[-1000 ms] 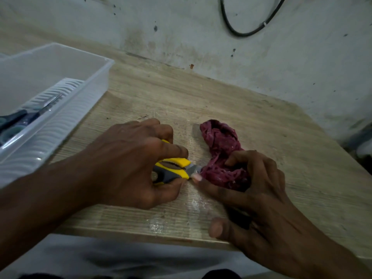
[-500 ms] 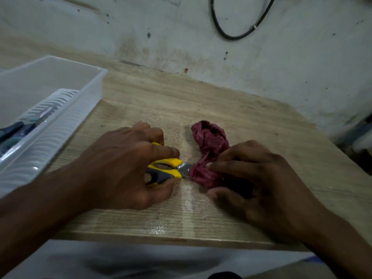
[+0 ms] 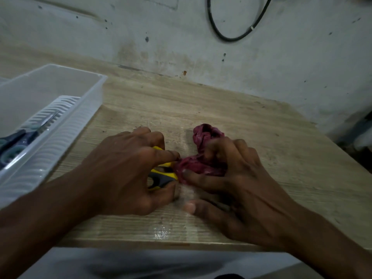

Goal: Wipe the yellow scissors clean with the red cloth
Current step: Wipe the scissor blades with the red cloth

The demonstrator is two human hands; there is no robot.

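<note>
The yellow scissors [image 3: 161, 179] lie on the wooden table [image 3: 261, 137], only their yellow and grey handles showing. My left hand [image 3: 124, 168] grips those handles, its fingers curled over them. The crumpled red cloth [image 3: 201, 164] covers the blades, which are hidden under it. My right hand [image 3: 237, 178] holds the cloth bunched in its fingers, pressed against the scissors right next to my left fingertips.
A clear plastic bin [image 3: 50, 109] stands at the left with blue-handled scissors [image 3: 16, 141] inside. The wall runs close behind the table, with a black cable [image 3: 231, 37] hanging on it. The table's front edge lies just below my hands.
My right hand has pushed the red cloth leftward over the blades, which were partly visible before and are now covered. My left hand keeps its grip on the handles.
</note>
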